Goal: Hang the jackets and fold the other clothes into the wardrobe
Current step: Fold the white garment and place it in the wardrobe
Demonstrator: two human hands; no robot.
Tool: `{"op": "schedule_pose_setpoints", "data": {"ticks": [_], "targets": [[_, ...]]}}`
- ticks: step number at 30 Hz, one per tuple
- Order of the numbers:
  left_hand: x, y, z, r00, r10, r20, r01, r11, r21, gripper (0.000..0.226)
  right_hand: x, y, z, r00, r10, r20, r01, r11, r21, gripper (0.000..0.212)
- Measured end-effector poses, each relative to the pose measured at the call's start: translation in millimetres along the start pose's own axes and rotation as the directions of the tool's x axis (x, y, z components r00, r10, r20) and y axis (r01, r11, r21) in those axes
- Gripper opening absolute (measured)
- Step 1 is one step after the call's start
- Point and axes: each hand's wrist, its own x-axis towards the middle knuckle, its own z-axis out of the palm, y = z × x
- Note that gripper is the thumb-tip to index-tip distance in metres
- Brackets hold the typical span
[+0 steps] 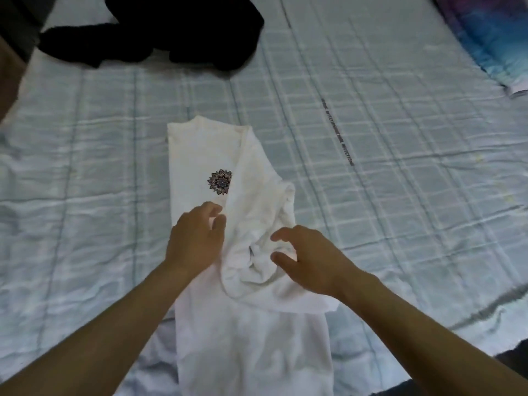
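The white shirt (200,155) lies on the bed (385,210) before you, its right side folded over and bunched at the middle. Your left hand (197,238) and right hand (310,260) sit just above the bunch, fingers loosely spread, gripping nothing. It looks light and limp, so pinch an edge at two points or it will likely sag.

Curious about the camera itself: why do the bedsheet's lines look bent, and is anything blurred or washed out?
Head view: the wide-angle lens bows the lines of the bedsheet toward the edges; light is soft, without hard shadows; the white shirt is nearly washed out; the black garment shows no detail.
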Motion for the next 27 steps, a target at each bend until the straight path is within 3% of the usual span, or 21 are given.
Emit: {"op": "schedule_pose_setpoints", "data": {"ticks": [2,5,7,10,13,15,16,18,20,22,26,27], "targets": [[-18.2,-4.5,2.6,0.997,-0.002,0.075,0.001,1.000,0.009,0.034,-0.8,10.3,9.3,0.995,-0.086,0.051,0.095,0.975,-0.203,0.058],[-37.5,-6.5,13.7,0.997,0.062,0.049,-0.065,0.995,0.071,0.040,-0.2,25.3,19.1,0.978,-0.106,0.178,0.153,0.949,-0.275,0.077],[-44.6,-2.1,19.0,0.986,0.167,-0.014,-0.165,0.981,0.103,0.040,-1.2,29.7,22.0,0.986,-0.079,0.144,0.120,0.947,-0.298,0.068],[-56.5,4.2,23.7,0.953,0.288,-0.090,-0.274,0.952,0.140,0.036,-8.4,26.8,22.5,0.996,-0.038,0.077,0.057,0.960,-0.274,0.038],[-69.2,4.3,26.1,0.954,0.282,-0.106,-0.269,0.956,0.116,0.035,-27.9,16.0,19.9,0.989,0.034,0.143,-0.039,0.999,0.031,0.020],[-75.9,2.9,23.6,0.956,0.269,-0.118,-0.261,0.962,0.079,0.034,-48.3,3.6,20.7,0.972,0.061,0.228,-0.124,0.954,0.274,0.015],[-78.1,2.4,21.4,0.955,0.268,-0.126,-0.261,0.963,0.069,0.033,-58.9,-2.3,22.6,0.965,0.060,0.255,-0.139,0.941,0.307,0.016],[-82.2,1.7,17.6,0.955,0.267,-0.132,-0.259,0.963,0.070,0.032,-74.0,-5.4,30.6,0.976,0.032,0.217,-0.049,0.996,0.072,0.032],[-87.8,0.2,14.7,0.957,0.261,-0.124,-0.252,0.964,0.081,0.032,-79.3,-3.6,37.8,0.994,0.020,0.106,0.002,0.979,-0.206,0.048],[-94.7,-4.1,13.4,0.965,0.246,-0.089,-0.238,0.966,0.099,0.030,-76.0,1.8,43.2,0.999,0.052,0.017,-0.048,0.985,-0.166,0.054],[-114.7,-18.6,17.4,0.981,0.194,0.029,-0.196,0.974,0.116,0.027,-62.7,6.0,61.2,0.989,0.136,-0.048,-0.129,0.983,0.130,0.058],[-121.0,-20.6,18.9,0.981,0.190,0.043,-0.194,0.974,0.115,0.028,-59.3,4.3,66.5,0.989,0.137,-0.054,-0.129,0.984,0.122,0.057]]}}
